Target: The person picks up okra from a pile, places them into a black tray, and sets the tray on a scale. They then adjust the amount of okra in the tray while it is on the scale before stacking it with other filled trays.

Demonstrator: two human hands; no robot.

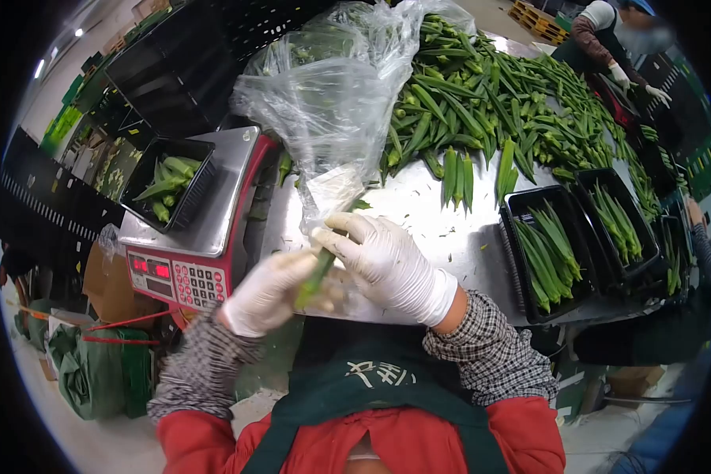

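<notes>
Both gloved hands meet over the near edge of the metal table, with green okra (316, 278) between them. My left hand (272, 291), smeared by motion, is closed around the okra from the left, its fingers partly behind the pods. Thumb and fingers of my right hand (391, 265) pinch the upper end of the okra. How many pods are held cannot be made out. Just beyond the hands lies the gathered end of a clear plastic bag (324, 110). Several loose pods (457, 178) lie side by side past my right hand.
A large okra heap (482, 103) covers the table's far side. Black trays of okra (545, 253) (618, 221) stand at the right. At left, a red scale (189, 276) bears another okra tray (170, 183). A gloved co-worker (600, 39) stands at the far right.
</notes>
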